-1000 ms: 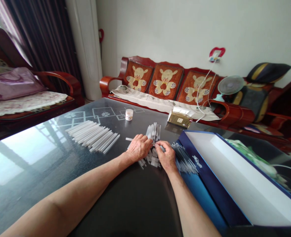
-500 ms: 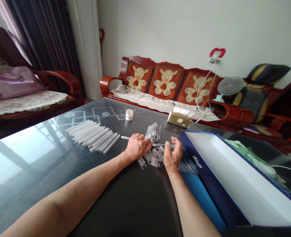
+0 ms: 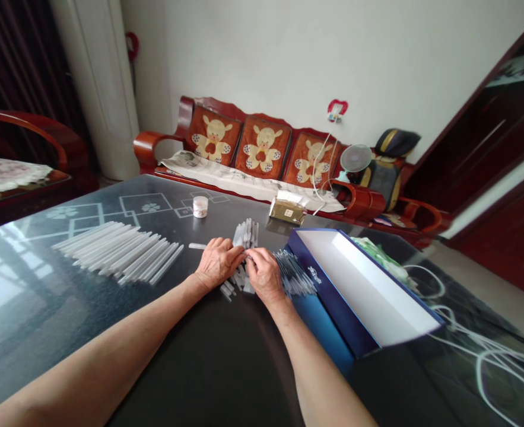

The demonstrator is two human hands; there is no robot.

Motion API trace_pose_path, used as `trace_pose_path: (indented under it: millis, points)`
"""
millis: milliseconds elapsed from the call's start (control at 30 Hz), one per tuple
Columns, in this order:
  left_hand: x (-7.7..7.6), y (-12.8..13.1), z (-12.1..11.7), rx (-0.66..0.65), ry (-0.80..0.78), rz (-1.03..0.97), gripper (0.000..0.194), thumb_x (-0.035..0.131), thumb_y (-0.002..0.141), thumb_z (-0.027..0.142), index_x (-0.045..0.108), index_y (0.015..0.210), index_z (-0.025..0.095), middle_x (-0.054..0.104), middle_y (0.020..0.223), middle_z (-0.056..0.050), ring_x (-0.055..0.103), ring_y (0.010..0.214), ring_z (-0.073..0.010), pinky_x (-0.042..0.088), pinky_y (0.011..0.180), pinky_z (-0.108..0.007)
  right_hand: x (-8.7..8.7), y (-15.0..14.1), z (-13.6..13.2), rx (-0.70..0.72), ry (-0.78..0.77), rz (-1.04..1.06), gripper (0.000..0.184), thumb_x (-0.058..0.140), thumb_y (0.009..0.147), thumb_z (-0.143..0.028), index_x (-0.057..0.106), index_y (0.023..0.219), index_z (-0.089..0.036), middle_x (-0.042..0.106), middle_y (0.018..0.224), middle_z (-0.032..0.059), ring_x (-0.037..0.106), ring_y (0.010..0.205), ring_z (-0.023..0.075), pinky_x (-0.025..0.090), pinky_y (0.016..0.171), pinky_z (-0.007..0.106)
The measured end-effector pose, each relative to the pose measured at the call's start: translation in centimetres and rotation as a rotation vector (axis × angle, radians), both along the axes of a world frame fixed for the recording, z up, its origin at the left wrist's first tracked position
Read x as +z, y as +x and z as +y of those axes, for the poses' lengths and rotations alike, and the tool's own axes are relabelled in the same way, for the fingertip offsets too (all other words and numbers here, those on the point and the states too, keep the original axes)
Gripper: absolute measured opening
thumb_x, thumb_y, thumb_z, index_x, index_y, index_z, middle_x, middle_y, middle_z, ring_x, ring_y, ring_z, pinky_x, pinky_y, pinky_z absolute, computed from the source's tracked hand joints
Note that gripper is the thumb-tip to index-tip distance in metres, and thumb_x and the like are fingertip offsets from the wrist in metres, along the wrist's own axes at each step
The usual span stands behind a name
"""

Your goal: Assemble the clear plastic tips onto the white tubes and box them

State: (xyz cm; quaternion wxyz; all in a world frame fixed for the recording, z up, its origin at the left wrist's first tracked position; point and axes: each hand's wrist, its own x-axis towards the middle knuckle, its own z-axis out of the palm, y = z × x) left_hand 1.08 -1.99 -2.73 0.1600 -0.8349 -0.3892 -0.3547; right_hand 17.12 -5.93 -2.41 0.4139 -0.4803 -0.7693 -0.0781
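Note:
My left hand (image 3: pixel 219 261) is closed around a slim white pen (image 3: pixel 196 245), whose far end sticks out to the left past the knuckles. Against its fingertips, my right hand (image 3: pixel 264 271) pinches at the other end; what lies between these fingers is hidden. Beneath and between both hands lies a pile of small translucent pieces, like pen caps (image 3: pixel 243 280), partly covered. A bundle of short whitish tubes (image 3: pixel 246 232) lies just beyond the fingers. Thin dark-tipped rods like pen refills (image 3: pixel 296 274) are heaped right of my right hand.
Many white pens (image 3: pixel 119 252) lie in a row at left. A small white jar (image 3: pixel 200 207) and a tissue pack (image 3: pixel 287 209) stand farther back. To the right is an open blue box (image 3: pixel 333 296) with a white inside, with white cables (image 3: pixel 488 350) beyond it.
My right hand has closed and come up against my left hand; before, it was apart with fingers loosely open. The view has swung right, shifting everything leftward.

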Motion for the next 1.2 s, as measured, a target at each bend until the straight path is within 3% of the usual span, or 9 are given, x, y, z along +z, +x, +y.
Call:
trace_pose_path:
  millis: [200, 400, 533, 700, 867, 1033, 1200]
  points:
    - [-0.1, -0.2, 0.4, -0.001, -0.01, -0.041, 0.033, 0.04, 0.094, 0.04, 0.066, 0.105, 0.022, 0.056, 0.079, -0.006, 0.046, 0.075, -0.0186, 0.034, 0.071, -0.032, 2.2, 2.2, -0.3, -0.111, -0.143, -0.164, 0.023, 0.044, 0.09, -0.018, 0.064, 0.101, -0.021, 0.062, 0.094, 0.0048, 0.059, 0.089, 0.0149, 0.044, 0.082, 0.023]
    - [-0.1, -0.4, 0.8, 0.028, -0.007, -0.06, 0.03, 0.039, 0.094, 0.031, 0.065, 0.107, 0.02, 0.057, 0.081, -0.007, 0.046, 0.074, -0.0194, 0.036, 0.07, -0.033, 4.0, 6.4, -0.8, -0.648, -0.402, -0.395, 0.023, 0.041, 0.088, -0.018, 0.063, 0.095, -0.016, 0.059, 0.097, 0.0099, 0.058, 0.084, 0.0178, 0.042, 0.071, 0.025]
    - [0.1, -0.2, 0.6, -0.04, 0.006, -0.048, 0.031, 0.039, 0.092, 0.02, 0.063, 0.111, 0.02, 0.059, 0.088, -0.008, 0.046, 0.076, -0.019, 0.037, 0.074, -0.034, 3.7, 7.2, -0.8, -0.82, -0.533, -0.489, 0.025, 0.043, 0.083, -0.009, 0.062, 0.099, -0.012, 0.06, 0.099, 0.0138, 0.061, 0.086, 0.0197, 0.043, 0.07, 0.027]
    - [1.4, -0.1, -0.4, -0.088, 0.072, -0.049, 0.027, 0.045, 0.09, 0.026, 0.066, 0.106, 0.032, 0.056, 0.108, -0.008, 0.046, 0.091, -0.0215, 0.035, 0.082, -0.038, 2.8, 7.2, -0.5, -0.858, -0.507, -0.484, 0.029, 0.042, 0.08, -0.003, 0.062, 0.1, -0.01, 0.06, 0.098, 0.016, 0.063, 0.086, 0.0223, 0.045, 0.068, 0.029]
    - [3.3, -0.1, -1.2, -0.103, 0.07, -0.075, 0.025, 0.048, 0.09, 0.031, 0.066, 0.107, 0.036, 0.055, 0.09, -0.006, 0.044, 0.081, -0.0195, 0.034, 0.078, -0.036, 2.3, 7.1, -0.6, -0.844, -0.455, -0.471, 0.026, 0.045, 0.08, -0.005, 0.064, 0.097, -0.01, 0.059, 0.098, 0.0171, 0.061, 0.089, 0.0248, 0.045, 0.069, 0.032]
    - [5.3, -0.9, -1.2, -0.079, 0.098, -0.14, 0.028, 0.044, 0.092, 0.033, 0.064, 0.112, 0.028, 0.059, 0.088, -0.007, 0.047, 0.08, -0.0187, 0.036, 0.077, -0.034, 1.7, 6.9, -1.3, -0.749, -0.399, -0.523, 0.024, 0.046, 0.082, -0.008, 0.066, 0.093, -0.013, 0.059, 0.097, 0.0155, 0.057, 0.094, 0.0258, 0.043, 0.076, 0.034]
    - [7.3, -2.0, -1.3, -0.045, 0.107, -0.389, 0.028, 0.043, 0.093, 0.03, 0.06, 0.111, 0.018, 0.062, 0.091, -0.006, 0.054, 0.084, -0.0165, 0.04, 0.08, -0.028, 1.4, 7.3, -1.6, -0.743, -0.427, -0.485, 0.027, 0.041, 0.083, -0.008, 0.067, 0.09, -0.011, 0.059, 0.096, 0.0163, 0.058, 0.089, 0.0259, 0.043, 0.074, 0.034]
